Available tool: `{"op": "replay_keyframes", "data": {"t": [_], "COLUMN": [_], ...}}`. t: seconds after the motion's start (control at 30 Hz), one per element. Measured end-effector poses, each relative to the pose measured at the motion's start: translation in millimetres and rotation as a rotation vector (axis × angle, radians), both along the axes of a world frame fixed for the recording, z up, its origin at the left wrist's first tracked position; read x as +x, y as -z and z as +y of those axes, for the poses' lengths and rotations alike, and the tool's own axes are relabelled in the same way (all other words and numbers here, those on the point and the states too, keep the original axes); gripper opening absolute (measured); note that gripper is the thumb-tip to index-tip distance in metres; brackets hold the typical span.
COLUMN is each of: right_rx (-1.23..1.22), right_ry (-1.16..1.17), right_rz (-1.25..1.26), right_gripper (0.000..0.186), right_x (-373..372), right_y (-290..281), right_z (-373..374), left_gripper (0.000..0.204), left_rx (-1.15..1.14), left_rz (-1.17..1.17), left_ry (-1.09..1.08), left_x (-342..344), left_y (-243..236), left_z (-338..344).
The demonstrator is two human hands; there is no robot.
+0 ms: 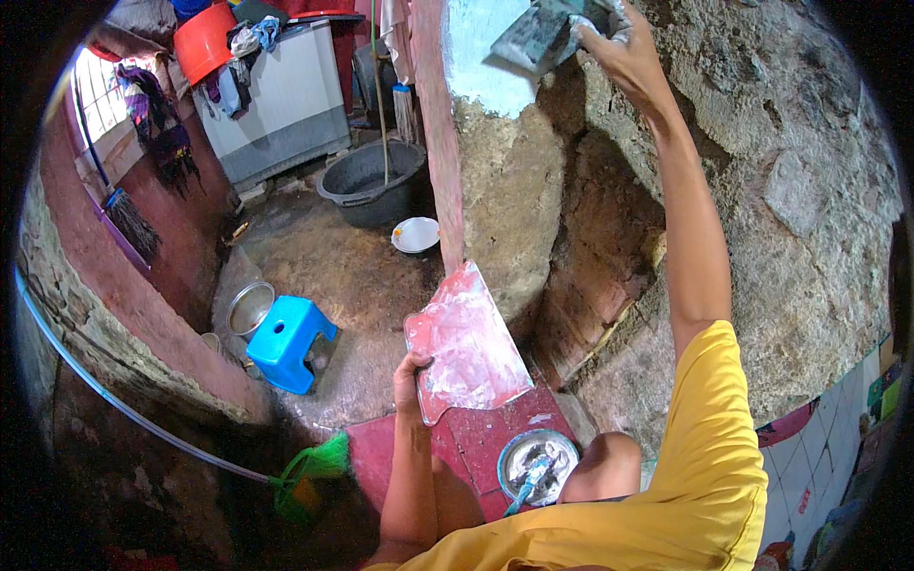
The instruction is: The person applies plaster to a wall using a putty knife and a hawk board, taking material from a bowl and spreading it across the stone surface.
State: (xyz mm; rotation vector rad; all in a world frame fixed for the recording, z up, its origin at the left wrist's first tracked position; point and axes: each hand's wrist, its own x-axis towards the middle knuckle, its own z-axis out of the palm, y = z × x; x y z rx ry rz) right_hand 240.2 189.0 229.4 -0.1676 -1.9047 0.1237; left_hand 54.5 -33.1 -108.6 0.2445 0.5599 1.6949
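Note:
My left hand (409,383) grips the edge of a flat red board (471,347) smeared with white paste, low in front of me. High on the right, my raised right hand (624,48) is closed around a flat, grey, paste-coated plastering tool (538,40). Its blade lies at or very close to the wall, over a pale bluish-white coated patch (486,76); whether it touches I cannot tell. White paste covers some of my right fingers. By my knee a round tub (515,447) contains white paste and a blue-handled tool (535,473).
Rough bare wall (752,124) rises on the right, beside a pink post edge (440,143). Across the floor are a blue stool (288,333), a metal bowl (250,307), a white dish (416,235) and a dark basin (371,184). A green broom (309,466) lies lower left.

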Motion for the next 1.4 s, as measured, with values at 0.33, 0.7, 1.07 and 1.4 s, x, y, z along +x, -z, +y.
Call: {"op": "replay_keyframes", "data": {"t": [0.33,0.7,1.07,1.4], "right_rx": [0.18,0.208,0.224,0.097], "right_ry": [0.083,0.014,0.047,0.022], "right_rz": [-0.102,-0.067,-0.012,-0.109], "right_gripper": [0.038,0.043,0.043,0.042], "right_x": [-20,-21,-25,-25], "right_y": [11,18,14,8], "right_z": [11,3,10,-15], "left_gripper": [0.047,0.047,0.043,0.041], "left_rx": [0.012,0.016,0.007,-0.006], "left_rz": [-0.039,-0.055,-0.035,-0.024], "left_ry": [0.008,0.028,0.016,0.002], "left_x": [0,1,3,4], "left_y": [1,-3,-12,-10], "left_z": [2,0,-2,-1]}}
